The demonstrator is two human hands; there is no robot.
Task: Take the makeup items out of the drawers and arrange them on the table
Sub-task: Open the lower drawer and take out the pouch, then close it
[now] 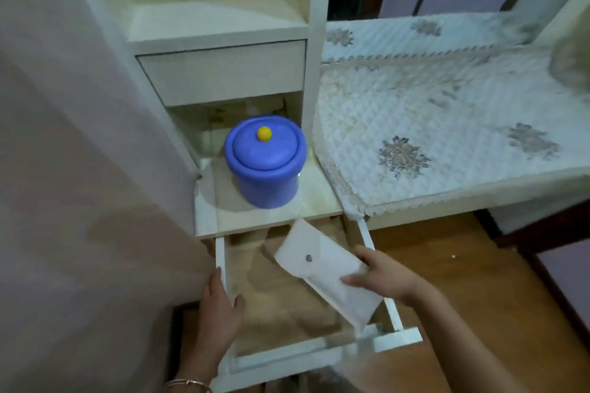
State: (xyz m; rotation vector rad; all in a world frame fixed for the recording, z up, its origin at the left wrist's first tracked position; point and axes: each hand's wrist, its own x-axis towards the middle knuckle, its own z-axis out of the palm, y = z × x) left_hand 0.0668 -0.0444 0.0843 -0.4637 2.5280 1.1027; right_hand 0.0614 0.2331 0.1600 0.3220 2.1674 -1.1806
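Observation:
A white snap-button pouch [322,268] hangs tilted over the pulled-out lower drawer [319,351], and my right hand [383,274] grips its right edge. My left hand [220,306] rests on the drawer's left side wall, fingers curled over it. The drawer's inside looks tan and bare apart from the pouch above it. A second drawer [223,73] higher up is closed. The table [447,124], covered with a white quilted flowered cloth, lies to the right.
A blue lidded tub with a yellow knob [265,163] stands on the shelf above the open drawer. A pale curtain [79,169] hangs at the left. Wooden floor [447,265] shows under the table. Open shelves rise above the closed drawer.

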